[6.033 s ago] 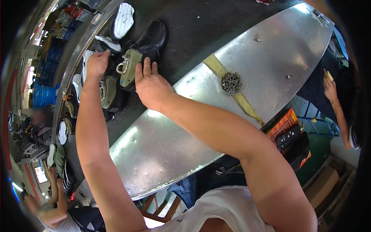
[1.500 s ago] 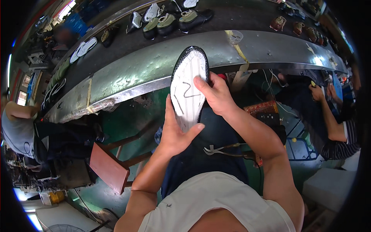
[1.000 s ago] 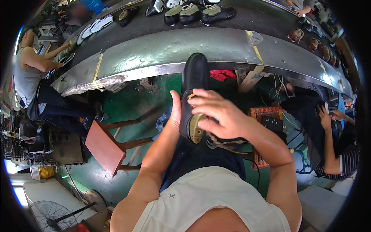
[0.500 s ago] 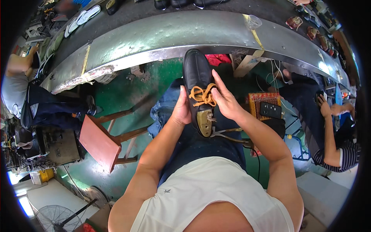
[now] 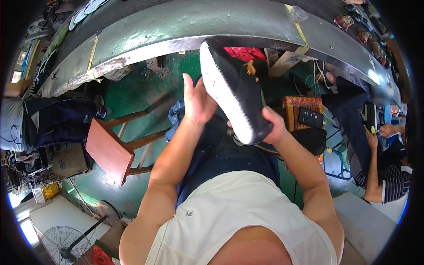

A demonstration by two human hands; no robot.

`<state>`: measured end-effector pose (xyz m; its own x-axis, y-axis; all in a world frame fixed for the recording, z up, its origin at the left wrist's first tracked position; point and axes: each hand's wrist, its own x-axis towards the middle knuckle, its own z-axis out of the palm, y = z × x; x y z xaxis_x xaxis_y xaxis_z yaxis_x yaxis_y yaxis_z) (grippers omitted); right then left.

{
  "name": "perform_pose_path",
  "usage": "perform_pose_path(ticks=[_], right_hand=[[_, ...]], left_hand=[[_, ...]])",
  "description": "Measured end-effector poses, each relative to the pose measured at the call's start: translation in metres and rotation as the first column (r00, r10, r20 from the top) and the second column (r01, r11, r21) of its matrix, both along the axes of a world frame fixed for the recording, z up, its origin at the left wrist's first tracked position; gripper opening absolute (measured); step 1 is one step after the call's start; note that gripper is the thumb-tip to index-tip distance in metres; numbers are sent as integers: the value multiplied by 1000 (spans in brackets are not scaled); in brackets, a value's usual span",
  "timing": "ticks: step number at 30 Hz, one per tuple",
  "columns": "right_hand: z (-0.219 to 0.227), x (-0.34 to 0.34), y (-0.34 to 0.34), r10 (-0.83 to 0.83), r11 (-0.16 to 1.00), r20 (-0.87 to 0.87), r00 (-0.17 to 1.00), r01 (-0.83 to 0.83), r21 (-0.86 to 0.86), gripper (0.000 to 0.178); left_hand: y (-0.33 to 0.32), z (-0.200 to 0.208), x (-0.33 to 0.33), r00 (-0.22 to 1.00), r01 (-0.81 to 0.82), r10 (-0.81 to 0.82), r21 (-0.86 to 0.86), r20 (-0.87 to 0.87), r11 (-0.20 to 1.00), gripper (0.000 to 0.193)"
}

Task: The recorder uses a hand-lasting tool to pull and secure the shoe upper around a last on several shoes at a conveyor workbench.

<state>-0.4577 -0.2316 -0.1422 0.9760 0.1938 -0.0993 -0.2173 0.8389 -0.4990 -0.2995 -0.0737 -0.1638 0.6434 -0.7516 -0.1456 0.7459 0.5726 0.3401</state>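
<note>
A black shoe (image 5: 247, 95) is held tilted on its side in front of me, toe up toward the bench. Its white sole (image 5: 224, 92) faces left, and dark stitch-like marks run along the edge at the toe. Orange laces (image 5: 250, 68) show on the far side of the upper. My right hand (image 5: 274, 126) grips the shoe at the heel, thumb on the near side; the other fingers are hidden behind it. Beside the sole, my left hand (image 5: 198, 101) is open, thumb raised, with some fingers partly hidden by the shoe.
A long metal-edged bench (image 5: 176, 24) runs across the front. At left stands a reddish wooden stool (image 5: 110, 152); at right a black phone (image 5: 310, 116) lies on a woven seat (image 5: 291, 106). People work on both sides. A fan (image 5: 66, 247) stands at lower left.
The shoe has turned from upper-up to its side, showing the white sole. My right hand has shifted down to the heel. My left hand has come off the shoe's side and opened.
</note>
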Motion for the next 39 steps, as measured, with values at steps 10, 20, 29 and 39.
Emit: perform_pose_path(ticks=[10,20,29,39], right_hand=[[-47,-95,-29,121,-499,13,993,72,-864,57],[-13,-114,-58,151,-189,-506,849,-477,-858,53],[11,-81,-57,203,-166,-560,803,-535,-828,30],[-14,-45,-51,421,-664,-73,904,253,-704,30]], left_hand=[[-12,-12,12,979,98,-160,401,125,911,66],[-34,-91,-14,664,384,-742,811,90,442,86],[34,-74,-54,502,111,-767,850,399,514,104],[32,-69,-66,554,69,-750,878,360,473,105]])
